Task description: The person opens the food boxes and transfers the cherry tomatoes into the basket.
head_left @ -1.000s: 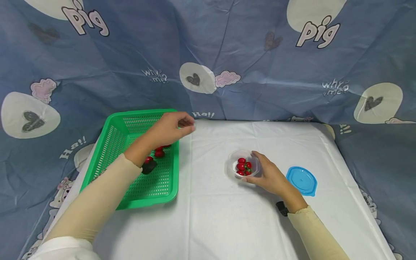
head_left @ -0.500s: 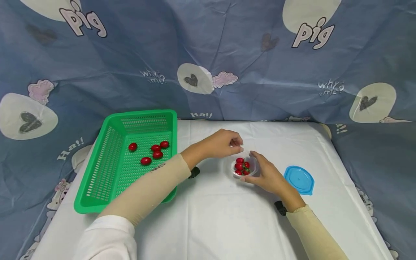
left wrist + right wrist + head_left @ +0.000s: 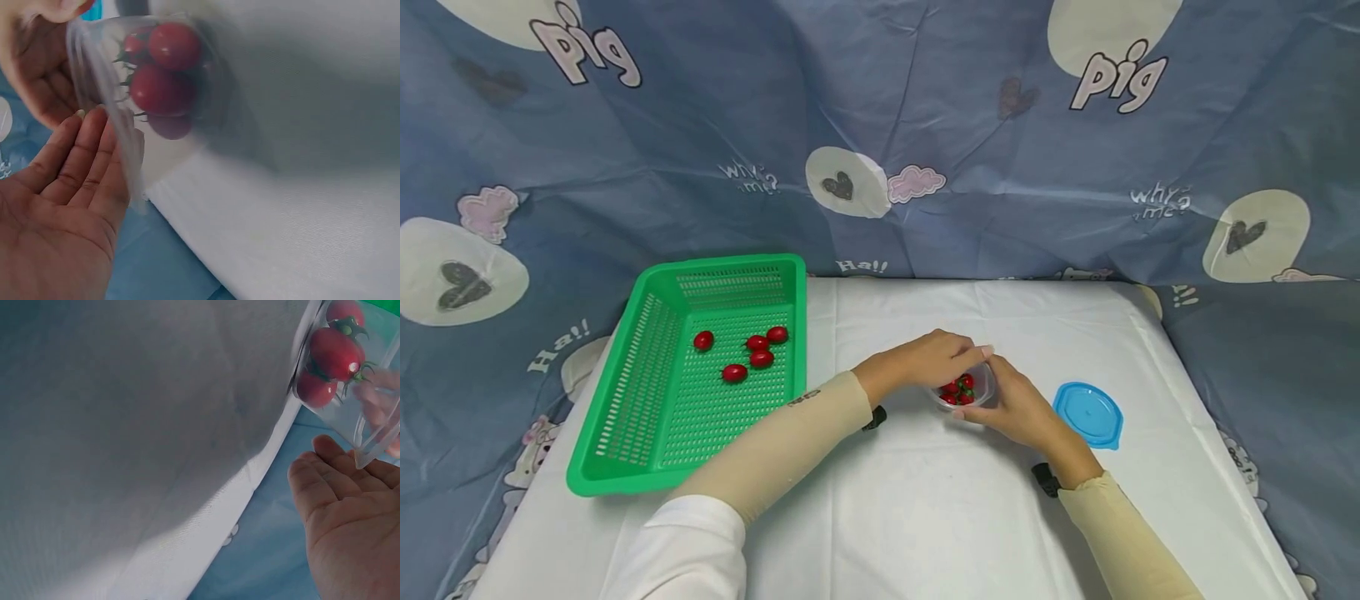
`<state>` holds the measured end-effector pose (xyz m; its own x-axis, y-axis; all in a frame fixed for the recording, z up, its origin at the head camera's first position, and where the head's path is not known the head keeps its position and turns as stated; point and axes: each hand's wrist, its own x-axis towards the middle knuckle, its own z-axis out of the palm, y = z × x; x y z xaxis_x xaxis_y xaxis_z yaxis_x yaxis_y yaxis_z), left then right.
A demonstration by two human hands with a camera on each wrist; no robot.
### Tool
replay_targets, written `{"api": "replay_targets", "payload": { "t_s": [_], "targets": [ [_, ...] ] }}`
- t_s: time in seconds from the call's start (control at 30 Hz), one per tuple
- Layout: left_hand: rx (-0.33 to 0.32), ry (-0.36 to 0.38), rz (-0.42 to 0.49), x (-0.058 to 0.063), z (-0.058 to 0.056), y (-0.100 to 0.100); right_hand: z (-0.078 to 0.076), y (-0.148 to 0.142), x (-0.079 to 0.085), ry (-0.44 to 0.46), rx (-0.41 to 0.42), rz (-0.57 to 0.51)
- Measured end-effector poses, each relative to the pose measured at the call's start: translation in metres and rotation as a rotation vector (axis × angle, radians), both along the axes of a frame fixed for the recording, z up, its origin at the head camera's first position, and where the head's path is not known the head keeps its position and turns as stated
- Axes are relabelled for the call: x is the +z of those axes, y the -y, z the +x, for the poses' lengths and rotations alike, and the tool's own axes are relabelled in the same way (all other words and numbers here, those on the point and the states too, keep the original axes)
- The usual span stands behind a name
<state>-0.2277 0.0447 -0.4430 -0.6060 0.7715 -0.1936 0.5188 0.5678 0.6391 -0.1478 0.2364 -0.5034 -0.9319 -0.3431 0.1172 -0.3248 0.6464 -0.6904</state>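
Observation:
A small clear plastic tub [image 3: 985, 387] with several cherry tomatoes [image 3: 967, 382] inside stands on the white-covered table. My right hand [image 3: 1018, 400] holds it from the right, fingers at the far side and thumb at the near rim. My left hand [image 3: 925, 358] reaches across its left and far side, covering part of the opening. In the left wrist view, the left fingers [image 3: 94, 162] lie fairly straight against the tub's rim. The right wrist view shows the right palm [image 3: 356, 531] below the tub, with fingers of the other hand seen blurred through the clear wall.
A green mesh basket [image 3: 602, 433] with several loose cherry tomatoes [image 3: 734, 373] stands on the left of the table. The blue lid [image 3: 1088, 414] lies flat to the right, close beyond the right wrist. A blue printed cloth [image 3: 880, 125] hangs behind the table.
My left hand has moved right from over the basket to the tub, then lower onto its rim. My right hand has kept hold of the tub in place.

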Motion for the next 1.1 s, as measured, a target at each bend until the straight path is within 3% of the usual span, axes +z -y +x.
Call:
{"api": "replay_targets", "payload": {
  "t_s": [0.27,0.57,0.77,0.93,1.1],
  "targets": [
    [-0.109,-0.143,-0.144,-0.0050,0.0045,-0.0049,-0.0008,0.0009,0.0029,0.049,-0.040,0.054],
    [-0.148,-0.204,-0.208,-0.0080,0.0044,-0.0095,-0.0008,0.0016,0.0012,0.076,-0.050,0.051],
    [-0.220,-0.270,-0.329,-0.0066,0.0033,-0.0098,-0.0001,0.0036,0.0025,0.082,-0.053,0.056],
    [-0.246,-0.271,-0.394,-0.0016,0.0031,-0.0099,0.0001,0.0048,0.0036,0.076,-0.059,0.058],
    [-0.234,-0.224,-0.388,0.0013,0.0027,-0.0100,0.0010,0.0054,0.0034,0.096,-0.054,0.051]
  ]
}}
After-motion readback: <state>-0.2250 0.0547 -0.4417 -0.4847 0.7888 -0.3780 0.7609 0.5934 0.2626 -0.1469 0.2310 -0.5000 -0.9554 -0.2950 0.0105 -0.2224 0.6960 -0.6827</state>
